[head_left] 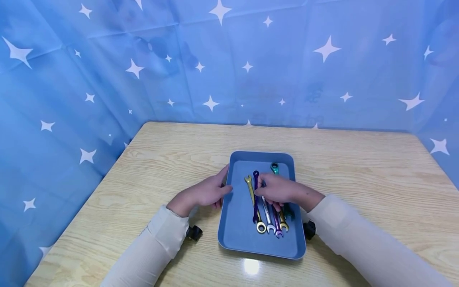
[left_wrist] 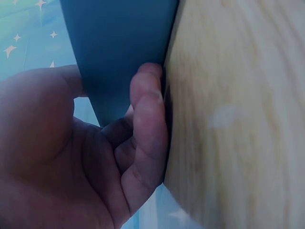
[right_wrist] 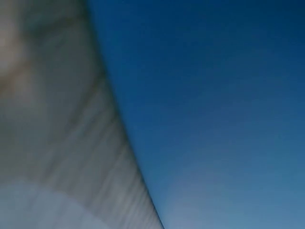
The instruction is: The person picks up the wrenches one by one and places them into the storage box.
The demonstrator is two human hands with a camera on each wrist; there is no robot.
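A blue-grey tray [head_left: 236, 239] lies on the table with several combination wrenches inside. My left hand [head_left: 209, 191] grips its left side, thumb over the rim; in the left wrist view the fingers [left_wrist: 150, 119] curl against the tray's outer wall [left_wrist: 119, 43] by the tabletop. Inside the tray, my right hand [head_left: 277, 188] pinches a dark purple wrench [head_left: 255, 209] between thumb and forefinger. A gold wrench [head_left: 250, 187] slants beside it. Under the hand lie a silver wrench [head_left: 269, 221], a lighter purple one [head_left: 277, 229], a second gold one [head_left: 283, 223] and a green one [head_left: 274, 167], partly hidden.
A light wood table [head_left: 172, 159] surrounds the tray. Behind it hangs a blue cloth [head_left: 233, 87] with white stars. The right wrist view shows only the blurred tray wall [right_wrist: 205, 105] and tabletop [right_wrist: 71, 133].
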